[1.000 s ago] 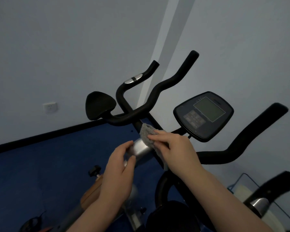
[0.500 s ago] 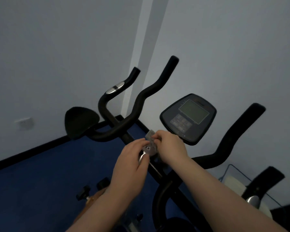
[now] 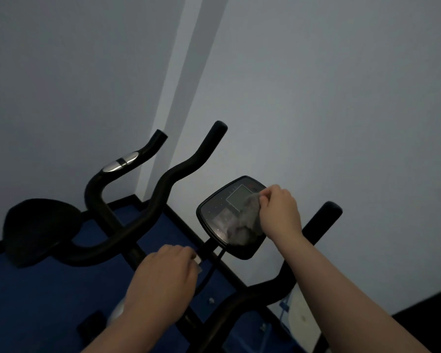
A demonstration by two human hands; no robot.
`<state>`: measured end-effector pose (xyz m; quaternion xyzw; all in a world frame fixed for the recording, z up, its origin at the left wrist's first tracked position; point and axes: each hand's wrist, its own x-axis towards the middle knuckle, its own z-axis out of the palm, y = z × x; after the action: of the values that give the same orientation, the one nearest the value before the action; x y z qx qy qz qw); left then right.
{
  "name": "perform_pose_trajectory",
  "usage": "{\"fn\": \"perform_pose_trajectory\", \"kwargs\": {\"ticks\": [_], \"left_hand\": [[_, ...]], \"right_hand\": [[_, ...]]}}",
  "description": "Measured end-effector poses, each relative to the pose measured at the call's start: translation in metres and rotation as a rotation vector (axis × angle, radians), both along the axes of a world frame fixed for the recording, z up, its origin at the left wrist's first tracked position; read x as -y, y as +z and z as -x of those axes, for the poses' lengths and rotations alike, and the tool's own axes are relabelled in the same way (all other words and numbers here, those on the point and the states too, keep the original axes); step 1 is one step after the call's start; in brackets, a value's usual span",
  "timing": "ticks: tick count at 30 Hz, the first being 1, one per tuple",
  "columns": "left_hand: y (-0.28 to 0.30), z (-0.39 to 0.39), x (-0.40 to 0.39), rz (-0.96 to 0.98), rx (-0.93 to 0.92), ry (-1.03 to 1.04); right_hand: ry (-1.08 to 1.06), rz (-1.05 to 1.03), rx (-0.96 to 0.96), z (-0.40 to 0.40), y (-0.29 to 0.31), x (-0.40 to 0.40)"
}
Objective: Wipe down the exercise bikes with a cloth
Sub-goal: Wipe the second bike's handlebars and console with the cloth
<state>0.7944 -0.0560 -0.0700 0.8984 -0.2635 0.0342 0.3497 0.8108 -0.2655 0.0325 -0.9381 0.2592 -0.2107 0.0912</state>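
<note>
The right hand (image 3: 278,212) pinches the grey cloth (image 3: 245,222) against the bike's console (image 3: 214,212), the left hand (image 3: 163,278) curled near its post; handlebars (image 3: 178,174) likely remain unwiped.

Pretty dim and underexposed overall, kinda grainy. A pale band of light runs down the wall (image 3: 178,80) corner. The console (image 3: 229,215) screen catches faint speckly glare. Wide-angle bend at the edges, near forearms slightly soft.
</note>
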Motion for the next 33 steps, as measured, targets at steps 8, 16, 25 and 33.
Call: {"fn": "perform_pose_trajectory", "kwargs": {"ticks": [8, 16, 25, 33], "left_hand": [[-0.003, -0.002, 0.000, 0.013, 0.020, 0.014], [-0.003, -0.001, 0.001, -0.006, 0.023, 0.010], [0.001, -0.001, 0.001, -0.012, 0.020, 0.026], [-0.002, -0.002, 0.001, 0.010, 0.006, 0.036]], "right_hand": [[0.014, 0.266, 0.358, -0.033, -0.001, 0.013], [0.416, 0.341, -0.131, -0.025, -0.037, 0.011], [0.729, 0.235, -0.454, -0.022, -0.040, -0.006], [0.060, -0.515, -0.020, -0.032, -0.023, 0.024]]}}
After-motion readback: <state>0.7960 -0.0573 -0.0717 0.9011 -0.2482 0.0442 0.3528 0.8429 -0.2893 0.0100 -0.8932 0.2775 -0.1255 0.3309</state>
